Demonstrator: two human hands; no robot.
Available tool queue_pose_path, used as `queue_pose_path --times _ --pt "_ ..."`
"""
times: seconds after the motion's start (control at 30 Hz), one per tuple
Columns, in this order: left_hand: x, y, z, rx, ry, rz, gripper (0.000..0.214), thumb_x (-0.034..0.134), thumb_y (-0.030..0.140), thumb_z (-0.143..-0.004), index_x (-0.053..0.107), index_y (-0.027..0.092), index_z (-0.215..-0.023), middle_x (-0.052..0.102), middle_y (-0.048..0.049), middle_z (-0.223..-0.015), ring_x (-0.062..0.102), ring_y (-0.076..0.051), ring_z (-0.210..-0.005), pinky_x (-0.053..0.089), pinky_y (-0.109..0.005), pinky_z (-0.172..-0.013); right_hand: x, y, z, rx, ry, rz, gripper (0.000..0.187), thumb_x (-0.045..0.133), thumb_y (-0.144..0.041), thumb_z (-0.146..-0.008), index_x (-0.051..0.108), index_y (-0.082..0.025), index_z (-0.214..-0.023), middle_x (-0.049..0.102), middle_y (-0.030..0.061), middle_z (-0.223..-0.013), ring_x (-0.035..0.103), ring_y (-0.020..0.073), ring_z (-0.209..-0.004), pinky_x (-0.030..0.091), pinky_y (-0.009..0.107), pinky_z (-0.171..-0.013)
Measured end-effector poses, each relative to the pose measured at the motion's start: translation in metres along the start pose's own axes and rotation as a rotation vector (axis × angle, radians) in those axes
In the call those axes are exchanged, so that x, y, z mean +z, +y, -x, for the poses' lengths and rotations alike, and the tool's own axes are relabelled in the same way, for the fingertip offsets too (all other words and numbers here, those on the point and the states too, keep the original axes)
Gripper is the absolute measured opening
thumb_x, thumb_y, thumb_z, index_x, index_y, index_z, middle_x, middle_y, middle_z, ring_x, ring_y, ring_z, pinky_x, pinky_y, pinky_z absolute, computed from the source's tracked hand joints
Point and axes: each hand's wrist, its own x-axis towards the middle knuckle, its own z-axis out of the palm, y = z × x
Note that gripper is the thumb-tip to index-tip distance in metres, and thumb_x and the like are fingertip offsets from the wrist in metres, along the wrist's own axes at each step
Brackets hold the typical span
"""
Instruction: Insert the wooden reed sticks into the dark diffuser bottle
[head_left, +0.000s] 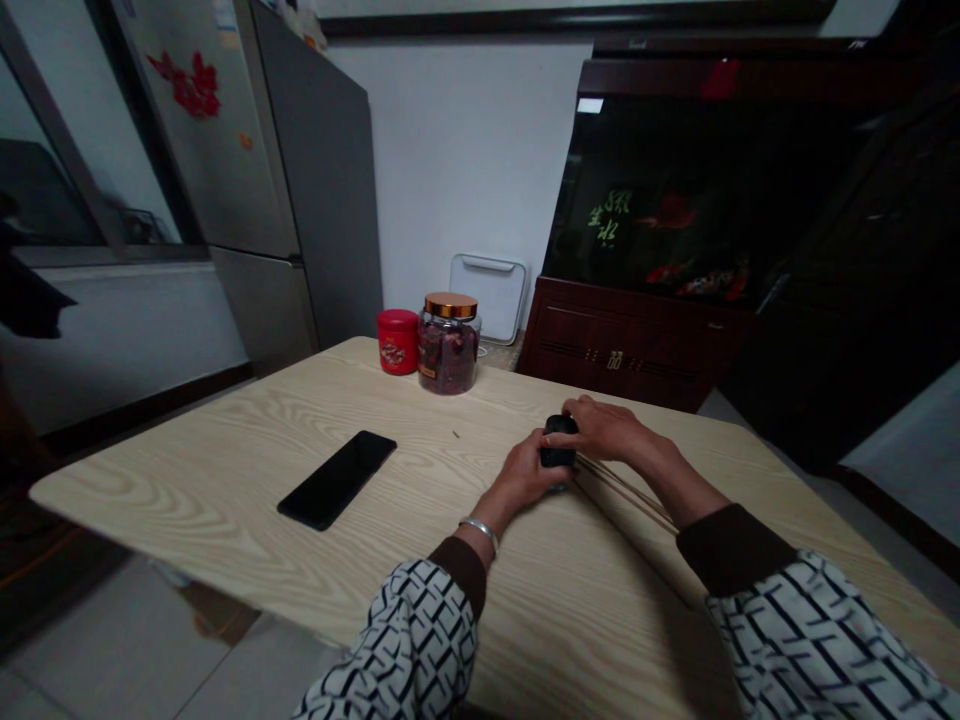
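Note:
A small black object (559, 440) with a rounded top stands on the table between my hands; I cannot make out its exact kind. My left hand (521, 470) is closed around its near left side, with a silver bangle on the wrist. From the right, my right hand (607, 428) grips its upper part, thumb across the front. Something clear or shiny shows just below the black part, mostly hidden by the left fingers. Thin wooden sticks (630, 488), like chopsticks, lie on the table and run under my right forearm.
A black smartphone (337, 480) lies flat to the left on the wooden table (225, 460). At the far edge stand a red canister (397, 342) and a clear jar (448, 350) with a copper lid. Behind are a fridge (322, 180) and a fish tank (675, 200).

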Motion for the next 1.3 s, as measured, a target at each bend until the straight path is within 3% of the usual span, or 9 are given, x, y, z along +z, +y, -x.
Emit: queue_pose_path --times 0.07,0.23,0.33,0.47,0.57,0.7,0.83,1.07,1.3 --pt "-0.001 0.000 0.000 -0.004 -0.003 -0.019 0.057 0.082 0.039 -0.068 0.059 0.018 -0.116 0.070 -0.0051 -0.100 0.065 -0.021 -0.089 0.049 -0.028 -0.073 -0.001 -0.001 0.000 -0.033 -0.027 0.010 0.050 0.061 -0.047 -0.083 0.063 -0.016 -0.121 0.066 0.0178 -0.118 0.065 0.0339 -0.106 0.049 0.044 -0.090" --pt "-0.003 0.002 0.000 -0.007 -0.016 -0.031 0.056 0.080 0.038 -0.070 0.058 0.019 -0.118 0.071 -0.0052 -0.102 0.066 -0.022 -0.092 0.049 -0.029 -0.076 -0.002 0.001 -0.001 -0.211 -0.010 -0.148 0.085 0.069 -0.047 -0.076 0.039 -0.016 -0.149 0.050 0.0182 -0.144 0.054 0.0300 -0.127 0.043 0.037 -0.102" --pt "-0.003 0.004 0.000 -0.020 -0.014 -0.023 0.052 0.079 0.036 -0.070 0.059 0.018 -0.115 0.071 -0.0049 -0.100 0.066 -0.022 -0.090 0.048 -0.028 -0.074 0.000 -0.002 -0.002 -0.044 -0.009 -0.026 0.066 0.063 -0.062 -0.079 0.059 -0.017 -0.128 0.062 0.0176 -0.123 0.064 0.0320 -0.108 0.048 0.039 -0.088" --pt "-0.004 0.009 0.001 -0.038 -0.017 -0.037 0.056 0.080 0.038 -0.068 0.059 0.018 -0.116 0.071 -0.0052 -0.101 0.065 -0.022 -0.090 0.048 -0.028 -0.074 -0.002 -0.001 -0.005 -0.076 0.042 -0.033 0.042 0.067 -0.046 -0.079 0.065 -0.018 -0.111 0.067 0.0127 -0.107 0.065 0.0274 -0.096 0.048 0.035 -0.080" --pt "-0.006 0.012 0.002 -0.032 -0.015 -0.064 0.054 0.080 0.040 -0.069 0.060 0.019 -0.114 0.071 -0.0046 -0.099 0.064 -0.022 -0.090 0.048 -0.029 -0.076 -0.008 0.008 -0.005 -0.154 0.150 -0.245 0.042 0.071 -0.028 -0.072 0.062 -0.020 -0.112 0.067 0.0085 -0.109 0.063 0.0224 -0.096 0.047 0.032 -0.084" --pt "-0.005 0.010 0.001 -0.026 0.002 -0.068 0.059 0.082 0.043 -0.068 0.060 0.020 -0.118 0.071 -0.0044 -0.101 0.065 -0.022 -0.093 0.049 -0.030 -0.080 -0.007 0.015 0.011 -0.100 0.341 -0.769 0.051 0.077 -0.039 -0.070 0.054 -0.020 -0.110 0.068 0.0069 -0.103 0.064 0.0211 -0.089 0.051 0.034 -0.078" --pt "-0.002 0.004 -0.001 -0.038 0.001 -0.058 0.064 0.083 0.043 -0.066 0.059 0.020 -0.122 0.070 -0.0052 -0.105 0.065 -0.022 -0.096 0.050 -0.031 -0.084 0.031 0.009 0.053 -0.030 0.455 -1.048 0.047 0.075 -0.051 -0.075 0.055 -0.022 -0.107 0.069 0.0072 -0.104 0.065 0.0225 -0.095 0.051 0.037 -0.083" --pt "-0.002 0.002 0.001 -0.012 0.013 -0.011 0.064 0.082 0.046 -0.069 0.058 0.019 -0.122 0.070 -0.0056 -0.105 0.065 -0.021 -0.095 0.051 -0.031 -0.085 0.128 -0.010 0.108 0.160 0.363 -1.136 0.047 0.077 -0.044 -0.074 0.047 -0.024 -0.103 0.067 0.0073 -0.102 0.066 0.0235 -0.092 0.053 0.038 -0.084" --pt "-0.002 0.004 0.002 -0.040 -0.004 -0.003 0.065 0.082 0.044 -0.069 0.058 0.019 -0.124 0.069 -0.0068 -0.105 0.065 -0.023 -0.097 0.051 -0.034 -0.087 0.141 -0.020 0.111 0.125 0.403 -0.840 0.037 0.071 -0.037 -0.077 0.046 -0.026 -0.102 0.064 0.0066 -0.110 0.061 0.0254 -0.105 0.048 0.041 -0.094"
